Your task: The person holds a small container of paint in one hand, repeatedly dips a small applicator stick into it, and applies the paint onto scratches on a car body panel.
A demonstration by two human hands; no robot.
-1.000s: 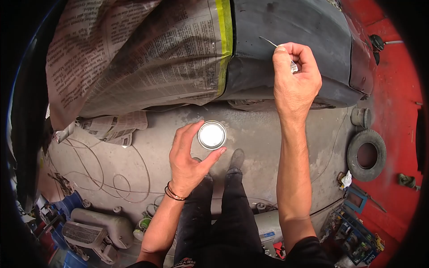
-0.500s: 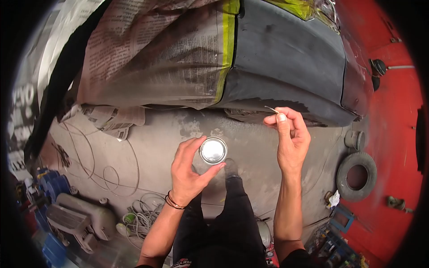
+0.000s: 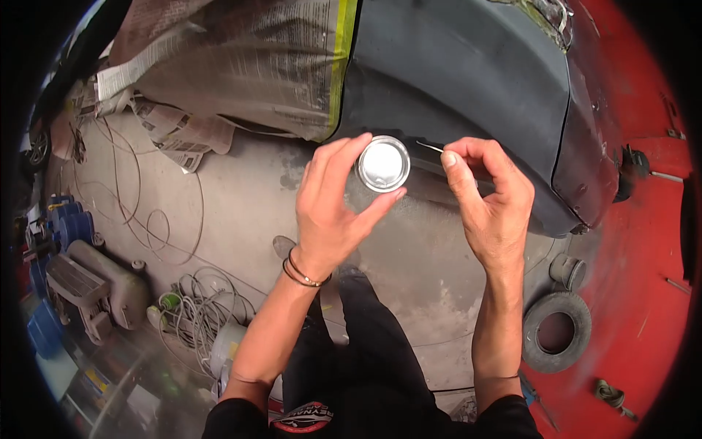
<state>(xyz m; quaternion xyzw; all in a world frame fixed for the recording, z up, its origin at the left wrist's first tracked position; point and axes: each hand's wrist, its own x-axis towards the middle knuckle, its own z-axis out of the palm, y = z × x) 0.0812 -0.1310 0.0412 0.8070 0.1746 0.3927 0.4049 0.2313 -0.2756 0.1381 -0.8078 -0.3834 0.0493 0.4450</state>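
My left hand (image 3: 330,194) is closed round a small round metal tin (image 3: 384,162), thumb below and fingers above, its bright silvery face turned up to me. Between the thumb and forefinger of my right hand (image 3: 501,201) is a thin pointed stick (image 3: 431,146). Its slim tip points left toward the tin, with a gap between the two. Both hands are in front of a dark grey car body panel (image 3: 453,80). I cannot make out whether the tin has a lid on.
Newspaper masking (image 3: 256,66) covers the car left of the yellow tape (image 3: 341,66). An air compressor (image 3: 110,285) stands at left beside coiled cables (image 3: 201,311). A tyre (image 3: 559,333) lies on the right, near a red wall (image 3: 643,241). Hoses (image 3: 139,212) trail over the floor.
My hands have come closer together and higher in the view, nearer the car panel. The stick's tip is now closer to the tin. My view has shifted, and the left foot has come into sight.
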